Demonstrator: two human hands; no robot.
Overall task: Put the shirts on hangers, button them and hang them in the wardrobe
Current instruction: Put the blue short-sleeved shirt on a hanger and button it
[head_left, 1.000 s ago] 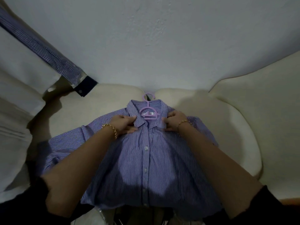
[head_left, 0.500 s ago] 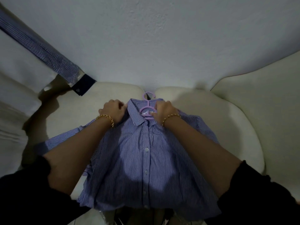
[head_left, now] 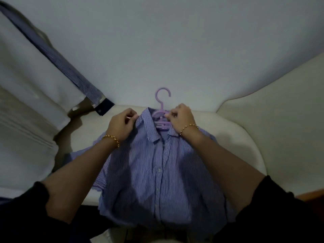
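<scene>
Head: left hand (head_left: pixel 121 126), right hand (head_left: pixel 180 118) pinch shirt (head_left: pixel 157 165) collar; hanger (head_left: pixel 158 113) arms hidden.

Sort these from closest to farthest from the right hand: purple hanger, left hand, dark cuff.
1. Purple hanger, touching the right hand.
2. Left hand, across the collar.
3. Dark cuff, farther left, beyond the left hand.

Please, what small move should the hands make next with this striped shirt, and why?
Probably move the right hand up to the hanger hook and lift. The shirt looks buttoned down its front, the hanger sits in its collar, and the left hand and right hand only grip beside the collar.
</scene>
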